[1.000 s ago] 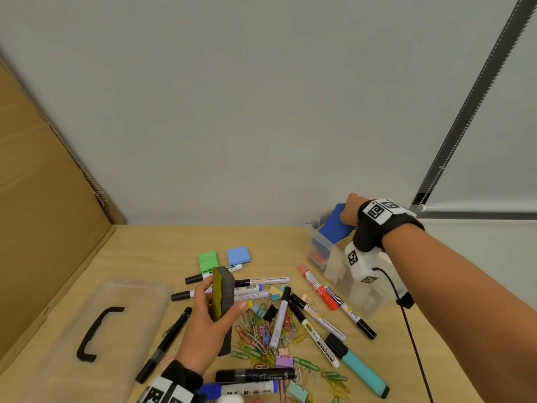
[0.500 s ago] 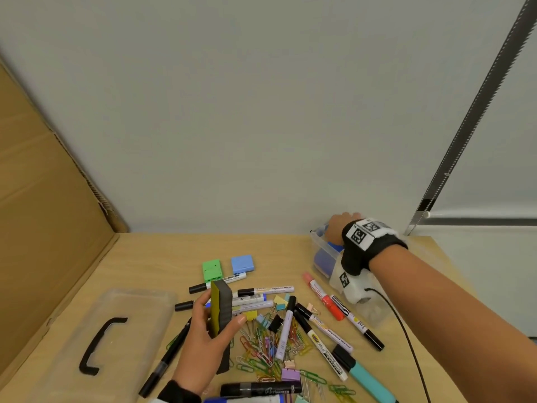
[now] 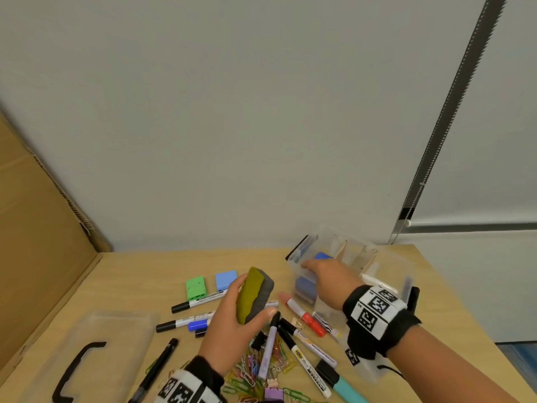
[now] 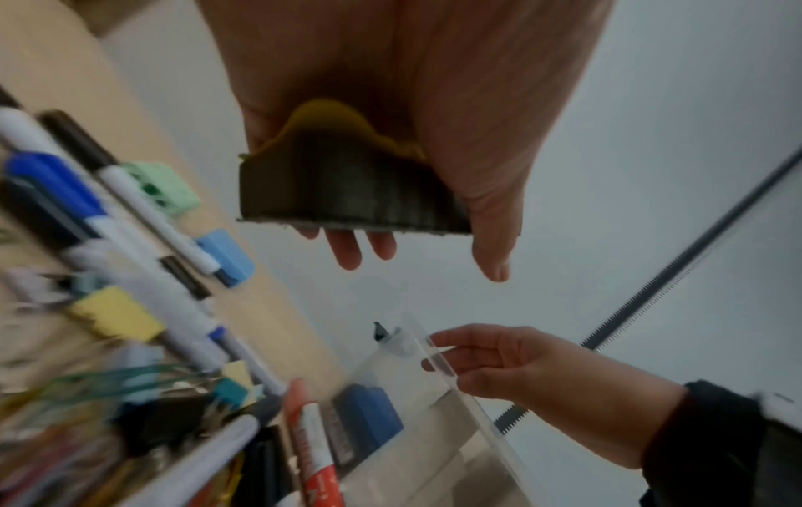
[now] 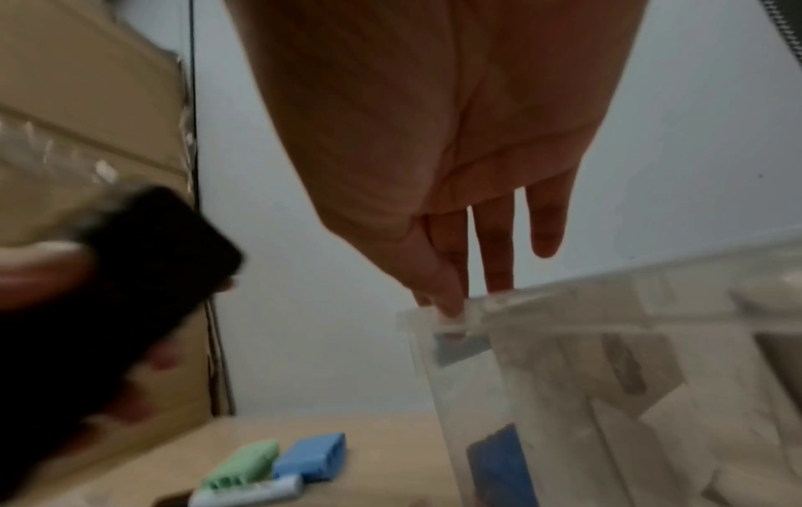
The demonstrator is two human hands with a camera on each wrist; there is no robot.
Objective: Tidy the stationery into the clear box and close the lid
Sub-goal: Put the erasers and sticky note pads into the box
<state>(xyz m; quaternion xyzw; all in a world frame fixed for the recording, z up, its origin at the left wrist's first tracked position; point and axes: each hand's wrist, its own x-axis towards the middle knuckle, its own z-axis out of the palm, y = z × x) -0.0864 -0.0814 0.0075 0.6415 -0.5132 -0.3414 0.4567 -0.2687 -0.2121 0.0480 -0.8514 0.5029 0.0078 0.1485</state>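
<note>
My left hand grips a yellow and grey board eraser, tilted, above the scattered markers; it fills the left wrist view as a dark block. My right hand hovers at the near left rim of the clear box, fingers straight and holding nothing. In the right wrist view its fingertips touch the rim corner of the box. A blue eraser lies inside the box. The clear lid with a black handle lies flat at the front left.
Loose paper clips and binder clips lie among the markers at the front centre. A green block and a blue block sit behind them. A cardboard panel walls the left side. The table's edge runs past the box on the right.
The right hand has let go of the blue eraser inside the box and drawn back to the left rim. The left hand has carried the yellow eraser up and rightward.
</note>
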